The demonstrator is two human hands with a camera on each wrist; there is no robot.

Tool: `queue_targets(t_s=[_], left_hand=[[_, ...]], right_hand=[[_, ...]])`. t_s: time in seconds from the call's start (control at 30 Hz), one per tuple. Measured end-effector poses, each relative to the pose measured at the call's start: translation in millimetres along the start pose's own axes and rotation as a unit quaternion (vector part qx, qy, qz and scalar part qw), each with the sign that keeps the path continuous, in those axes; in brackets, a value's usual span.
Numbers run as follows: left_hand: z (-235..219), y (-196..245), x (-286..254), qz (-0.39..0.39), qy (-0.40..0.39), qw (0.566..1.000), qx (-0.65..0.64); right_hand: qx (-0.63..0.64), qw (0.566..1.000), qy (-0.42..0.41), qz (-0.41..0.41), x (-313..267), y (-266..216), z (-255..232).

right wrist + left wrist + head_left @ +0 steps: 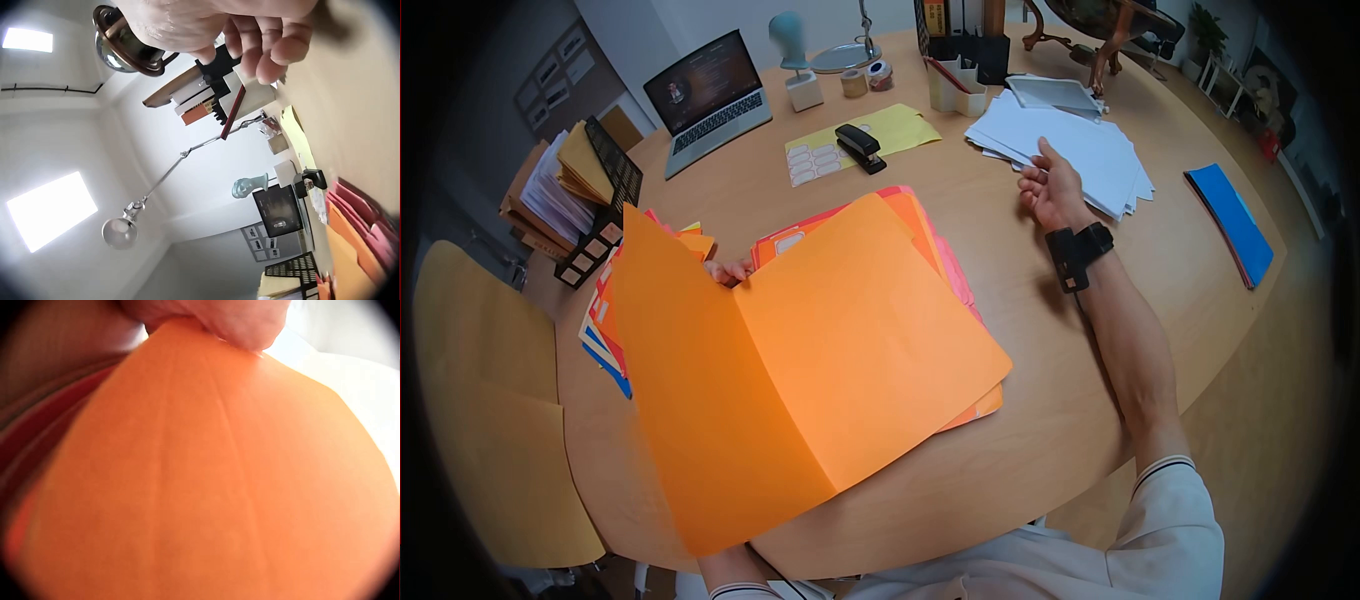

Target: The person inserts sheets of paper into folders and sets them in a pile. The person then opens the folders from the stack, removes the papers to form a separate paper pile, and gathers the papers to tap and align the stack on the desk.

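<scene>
- Far left: a black file rack (600,215) stands on the table (1000,480), filled with papers and envelopes.
- Left: a loose pile of coloured folders (605,320), with red, orange, yellow and blue edges, lies partly behind the raised leaf of the orange folder.
- Left to centre, near side: the orange folder (860,330), plain, matt and bright, is spread open. Its left leaf stands tilted up from the crease; its right leaf lies over a stack of folders. The leaf's near right corner is rounded, and the left wrist view shows faint lines running lengthwise.
- Orientation: the crease and long axis run from far to near, the near end slanting rightward; the open leaves face up toward the wearer.
- Far end of the crease: the left hand (730,272) pinches the folder's edge, mostly hidden by the raised leaf.
- Centre: the stack of folders (950,268) shows red, orange and pink edges beneath the right leaf.
- Far centre: a black stapler (860,148) rests on a yellow sheet (912,127).
- Right: the right hand (1055,188) is relaxed, fingers loosely bent, beside white papers (1095,150); contact with them cannot be told.
- Far right: a blue folder (1232,225) lies near the table's edge.
</scene>
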State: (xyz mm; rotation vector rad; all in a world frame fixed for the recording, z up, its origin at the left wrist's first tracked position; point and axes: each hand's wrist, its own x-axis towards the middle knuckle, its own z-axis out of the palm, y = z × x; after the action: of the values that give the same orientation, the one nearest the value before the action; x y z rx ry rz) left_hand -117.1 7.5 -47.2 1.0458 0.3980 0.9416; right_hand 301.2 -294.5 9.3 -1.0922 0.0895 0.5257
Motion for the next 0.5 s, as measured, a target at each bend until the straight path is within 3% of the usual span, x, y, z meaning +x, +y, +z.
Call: queue_targets(t_s=[0.03,0.1,0.17,0.2,0.3,0.37,0.43,0.5], left_hand=[[0,1,-3,0.001,0.001,1.0,-0.001],[0,1,-4,0.002,0.004,1.0,-0.003],[17,7,0,0.002,0.006,1.0,-0.005],[37,4,-7,0.069,0.089,0.992,0.052],[71,24,-18,0.043,0.141,0.982,0.119],[60,22,-15,0.052,0.127,0.979,0.152],[52,20,-14,0.067,0.103,0.959,0.256],[43,12,-8,0.076,0.086,0.965,0.234]], right_hand=[[-0.067,0.995,-0.064,0.02,-9,1,7],[-0.1,0.99,-0.097,0.017,-22,6,18],[-0.203,0.962,-0.182,0.026,-36,9,28],[-0.223,0.948,-0.227,0.034,-39,12,29],[-0.292,0.908,-0.294,0.059,-57,14,38],[-0.317,0.896,-0.306,0.052,-63,19,41],[-0.368,0.853,-0.364,0.064,-65,23,46],[-0.381,0.839,-0.384,0.057,-70,23,48]])
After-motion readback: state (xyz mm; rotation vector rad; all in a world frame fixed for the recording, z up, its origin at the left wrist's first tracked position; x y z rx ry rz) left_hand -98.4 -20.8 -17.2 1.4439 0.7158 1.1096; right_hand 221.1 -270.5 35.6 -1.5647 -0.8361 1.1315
